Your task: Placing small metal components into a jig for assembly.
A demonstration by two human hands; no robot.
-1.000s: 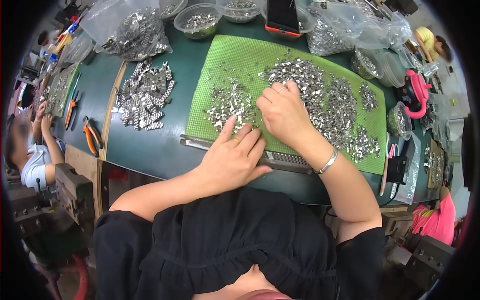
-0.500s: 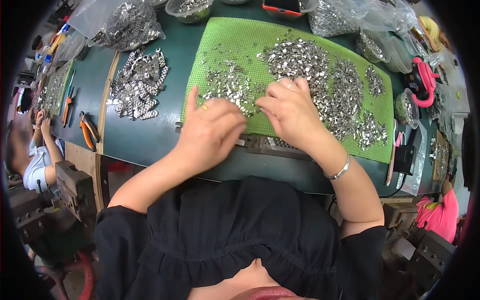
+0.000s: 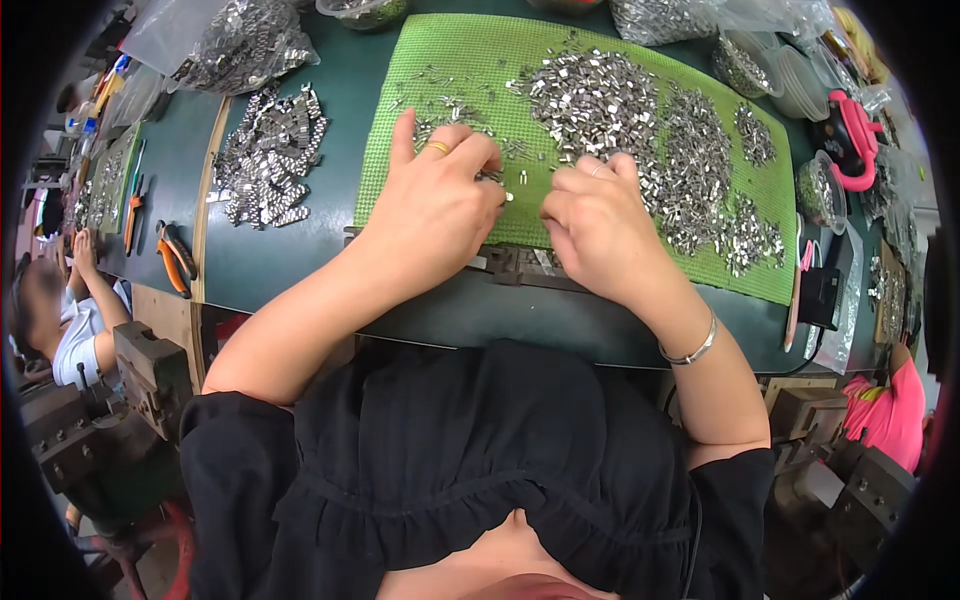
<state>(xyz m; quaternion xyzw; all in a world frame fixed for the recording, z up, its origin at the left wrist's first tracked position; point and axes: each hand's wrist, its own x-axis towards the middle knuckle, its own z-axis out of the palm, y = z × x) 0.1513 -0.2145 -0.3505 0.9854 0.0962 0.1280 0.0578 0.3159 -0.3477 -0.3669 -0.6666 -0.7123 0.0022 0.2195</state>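
the small, silver, box-shaped metal pieces (image 3: 590, 105) should be very light and stiff, with little give; their smooth faces look likely to slip between bare fingertips, and they seem hard to break, though thin edges might bend. a pinch across two opposite flat sides, using thumb and forefinger, looks like the surest hold, taking one from the edge of a heap rather than its middle.

they look bright, some flashing white, others grey, and lie at all angles. they are on the textured green rectangular mat (image 3: 460, 50): a broad heap beyond the right hand (image 3: 608, 225), a finer, duller spread to its right, and a thinner scatter beyond the left hand (image 3: 432, 205). a few lie loose between the hands.

the left hand is bent over the scatter, forefinger curled down and little finger raised; metal shows by its fingertips, but i cannot tell whether it grips any. the right hand has its fingers bunched near the thumb; whether anything is pinched there is hidden. the hands are apart, and the long, dark metal bar (image 3: 515, 262) lies along the mat's near edge, partly between them.
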